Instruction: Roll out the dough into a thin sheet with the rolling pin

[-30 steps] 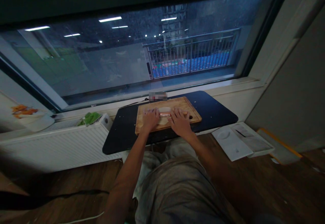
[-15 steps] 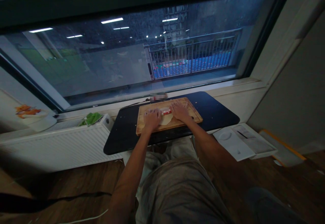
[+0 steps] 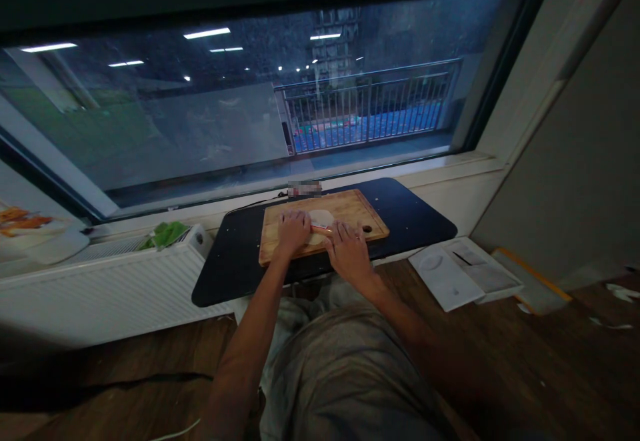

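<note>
A pale round of dough [image 3: 321,218] lies on a wooden cutting board [image 3: 350,207] set on a small dark table [image 3: 415,217]. A thin wooden rolling pin [image 3: 320,229] lies across the dough. My left hand [image 3: 293,231] rests flat on the pin's left end, fingers stretched out. My right hand [image 3: 349,253] lies flat over the pin's right end, near the board's front edge, fingers spread.
A white radiator [image 3: 110,287] with a green cloth [image 3: 163,234] on it stands to the left. A white flat box [image 3: 463,273] lies on the wooden floor at the right. A wide window is behind the table. My knees are under the table's front edge.
Both hands and the rolling pin have come back toward me across the dough; half a second ago they were pushed further out on the board. The view shifted slightly left.
</note>
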